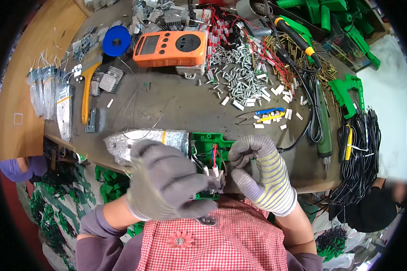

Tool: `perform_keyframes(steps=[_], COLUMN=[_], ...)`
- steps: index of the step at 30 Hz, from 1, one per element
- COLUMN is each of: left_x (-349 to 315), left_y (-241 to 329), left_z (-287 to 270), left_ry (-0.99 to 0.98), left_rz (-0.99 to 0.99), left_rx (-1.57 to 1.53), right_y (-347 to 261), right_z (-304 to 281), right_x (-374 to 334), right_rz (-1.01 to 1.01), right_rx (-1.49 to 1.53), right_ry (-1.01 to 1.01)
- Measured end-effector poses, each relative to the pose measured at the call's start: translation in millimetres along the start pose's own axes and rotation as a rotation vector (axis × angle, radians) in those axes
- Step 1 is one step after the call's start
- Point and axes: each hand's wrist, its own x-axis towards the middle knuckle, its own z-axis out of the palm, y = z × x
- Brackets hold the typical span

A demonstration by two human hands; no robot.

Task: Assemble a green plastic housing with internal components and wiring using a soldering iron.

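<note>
A green plastic tool housing [207, 139] lies at the table's front edge, with red, blue and dark wires and white sleeves running inside it. A silvery metal part [218, 179] sits toward its near end. My left hand [167, 180], in a grey glove, is curled over the near left side of the housing; what lies under its fingers is hidden. A bubble-wrapped piece [142, 137] with a yellow band extends left from the housing. At the housing's right side, my right hand [264, 174], in a striped glove, has bent fingers with the thumb apart and nothing visible between them.
An orange meter [169, 49] lies at the back, beside a blue spool [116, 40] and a pile of screws [239, 74]. Yellow-and-blue tweezers [267, 115] lie among white sleeves. A green electric screwdriver [323, 126] and bundled black cables [362, 158] are at right, a yellow-handled brush [87, 95] at left.
</note>
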Motion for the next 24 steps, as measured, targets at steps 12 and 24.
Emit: perform_keyframes(steps=[12,24], left_x=[-7,10], left_y=[37,44], left_z=[26,14], left_ry=[-0.187,-0.373], left_rz=[-0.174,-0.19], left_rx=[0.332,0.405], right_y=[5,7], right_z=[7,-3], right_x=[-3,-4], right_rz=[0.024,-0.169], right_rx=[-0.198,-0.253], right_ry=[0.025,-0.097])
